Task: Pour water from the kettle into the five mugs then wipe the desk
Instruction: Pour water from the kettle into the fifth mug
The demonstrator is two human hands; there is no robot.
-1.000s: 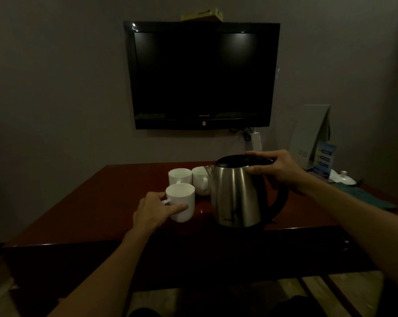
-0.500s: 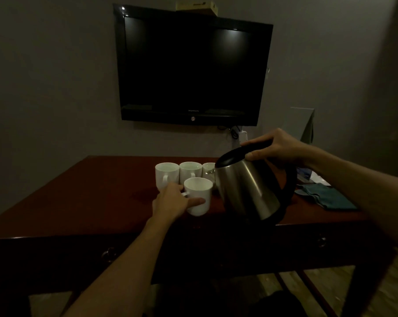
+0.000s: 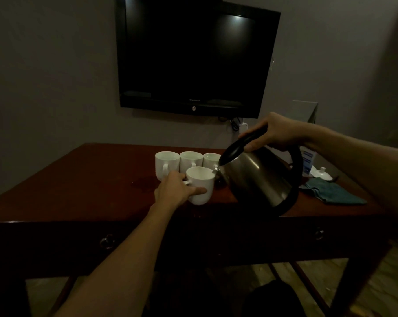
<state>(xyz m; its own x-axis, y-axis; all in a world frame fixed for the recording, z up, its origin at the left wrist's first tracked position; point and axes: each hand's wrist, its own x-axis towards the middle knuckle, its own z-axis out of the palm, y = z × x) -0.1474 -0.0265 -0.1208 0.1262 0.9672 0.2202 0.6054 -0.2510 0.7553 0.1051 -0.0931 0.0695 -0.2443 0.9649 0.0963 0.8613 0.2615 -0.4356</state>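
At frame centre, the left hand (image 3: 174,191) curls its fingers round a white mug (image 3: 200,185) on the dark red desk (image 3: 79,191). The right hand (image 3: 278,131) grips the handle of the steel kettle (image 3: 259,179), tilted with its spout over the mug's rim. Three more mugs (image 3: 190,162) stand in a row just behind. A teal cloth (image 3: 332,193) lies at right.

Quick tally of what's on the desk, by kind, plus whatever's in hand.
White mugs: 4 (three in a back row, one in front held by the left hand)
Kettle: 1, tilted, in the right hand
Teal cloth: 1
Total: 6
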